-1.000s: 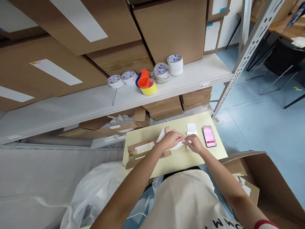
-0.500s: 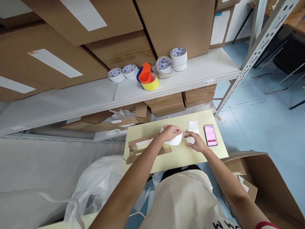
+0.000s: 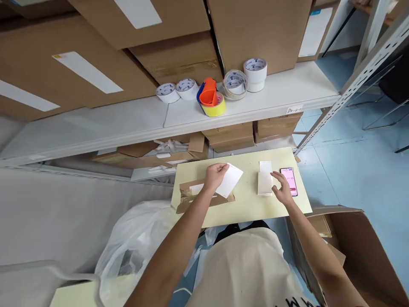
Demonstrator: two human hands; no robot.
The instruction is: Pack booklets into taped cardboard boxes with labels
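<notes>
My left hand (image 3: 215, 175) pinches the edge of a white paper sheet (image 3: 230, 181), holding it tilted above the table. Under that wrist lies a flattened cardboard piece (image 3: 185, 197) with tape and a white strip on it. On the right, my right hand (image 3: 281, 188) has its fingers apart beside a stack of white labels (image 3: 265, 183), near or touching its right edge. I see nothing in that hand. Just past it lies a phone (image 3: 291, 182) with a pink screen.
The pale yellow table (image 3: 246, 213) stands below a grey shelf (image 3: 128, 115). Tape rolls (image 3: 255, 79) and an orange tape dispenser (image 3: 209, 97) sit on the shelf before large cartons (image 3: 255, 34). An open cardboard box (image 3: 367, 243) stands at right, a plastic bag (image 3: 137, 230) at left.
My left hand has moved left and lifted the white sheet, now fully visible. My right hand has moved right, off the middle of the label stack. The head view has shifted slightly.
</notes>
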